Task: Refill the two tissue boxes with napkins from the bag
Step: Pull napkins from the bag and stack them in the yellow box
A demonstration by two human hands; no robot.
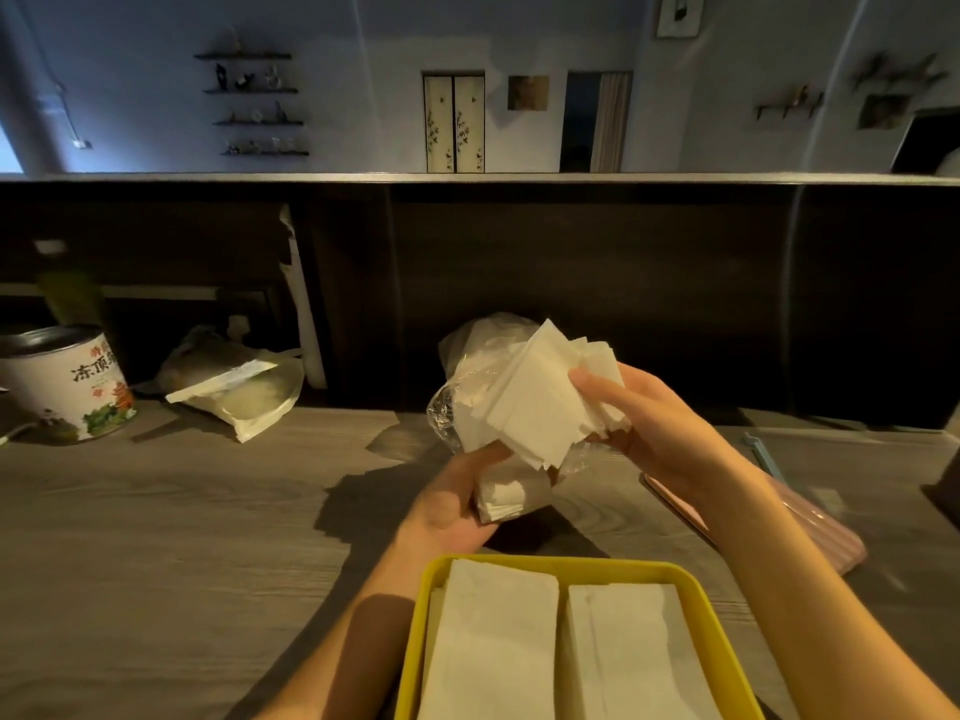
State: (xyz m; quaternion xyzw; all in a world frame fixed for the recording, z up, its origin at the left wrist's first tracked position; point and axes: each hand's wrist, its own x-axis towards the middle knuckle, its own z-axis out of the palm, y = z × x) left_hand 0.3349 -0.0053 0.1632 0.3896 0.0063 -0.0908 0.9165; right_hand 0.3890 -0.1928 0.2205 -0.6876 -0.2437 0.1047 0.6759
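Two hands are busy over the tabletop right now, both on the same bundle. The left hand cups the clear plastic bag from underneath, fingers curled around its lower end where a small wad of napkins sits inside. The right hand has its fingers wrapped around a fat stack of white napkins that's sticking out of the bag's mouth, thumb on top, pinching it. My guess is the left is just anchoring the bag so the stack slides out instead of dragging the plastic along.

Right below, nearest the camera, is the yellow tissue box, open on top with two neat napkin piles side by side, so that one looks pretty much filled. A pink thing lies flat under the right forearm; might be the second box or a lid, can't tell.

Room-wise: the stack's edges are ragged and fanned, so loose sheets could slip. Plenty of bare wood to the left. Back left there's a tea tin and another plastic pouch, well apart from the action. The dark back panel sits close behind the bag, so pulling toward the body seems the easier direction.
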